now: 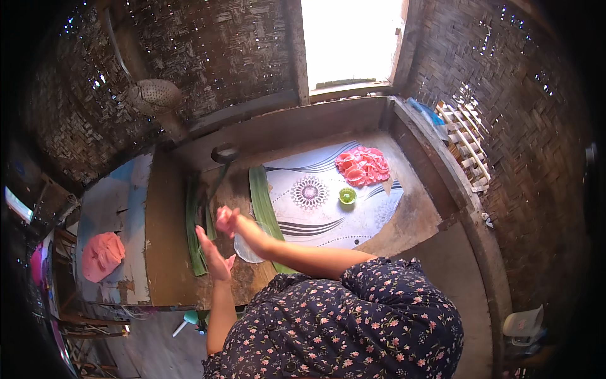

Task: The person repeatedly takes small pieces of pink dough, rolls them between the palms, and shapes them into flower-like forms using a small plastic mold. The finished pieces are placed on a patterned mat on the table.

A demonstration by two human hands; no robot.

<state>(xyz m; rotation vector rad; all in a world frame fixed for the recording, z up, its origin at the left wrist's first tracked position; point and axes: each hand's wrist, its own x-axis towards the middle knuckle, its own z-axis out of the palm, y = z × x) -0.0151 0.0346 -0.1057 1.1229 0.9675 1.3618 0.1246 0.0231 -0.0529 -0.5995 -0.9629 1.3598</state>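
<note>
My left hand (216,256) is open over the brown wooden table, its fingers stretched out and pointing up and away. Just beyond it, my right hand (228,220) reaches across from the right with fingers curled in; whatever they may hold is hidden. Under my right wrist lies a round, translucent plastic piece (247,248), partly covered by the arm. A long green leaf strip (262,192) passes beneath my right forearm. More green leaf strips (193,237) lie left of my hands.
A patterned white sheet (297,218) bears a heap of thin pink pieces (362,167) and a small green scalloped cup (347,196). A dark ring-shaped object (224,153) lies farther back. Crumpled pink cloth (103,256) sits at left. Raised ledges (435,161) border the worktop.
</note>
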